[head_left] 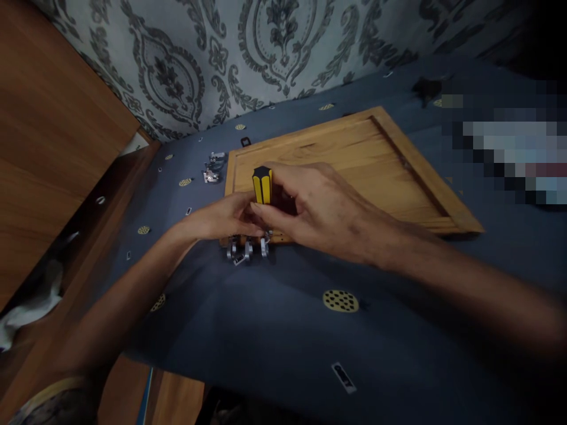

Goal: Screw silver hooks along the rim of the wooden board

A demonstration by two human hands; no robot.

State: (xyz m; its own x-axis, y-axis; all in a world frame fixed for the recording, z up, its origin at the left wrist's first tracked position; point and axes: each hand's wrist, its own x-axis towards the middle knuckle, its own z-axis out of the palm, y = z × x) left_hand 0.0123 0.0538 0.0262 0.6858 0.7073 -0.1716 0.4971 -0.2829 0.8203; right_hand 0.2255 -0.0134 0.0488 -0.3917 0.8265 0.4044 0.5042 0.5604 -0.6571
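I hold the screwdriver (262,186) close to upright in my right hand (325,206), its ribbed handle striped yellow and black and its lower end hidden behind my fingers. Under my hands, the wooden panel (354,159) lies flat and askew before me, honey-brown and grained, with a raised border around a recessed middle. At its near edge, towards the left corner, silvery metal fittings (248,249) stand in a row, their curved ends jutting past the wood.

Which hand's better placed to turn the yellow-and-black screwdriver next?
Right, I'd say: the right hand already grips the yellow-and-black screwdriver. The left hand is beside it, near the metal hinges at the framed wooden panel.
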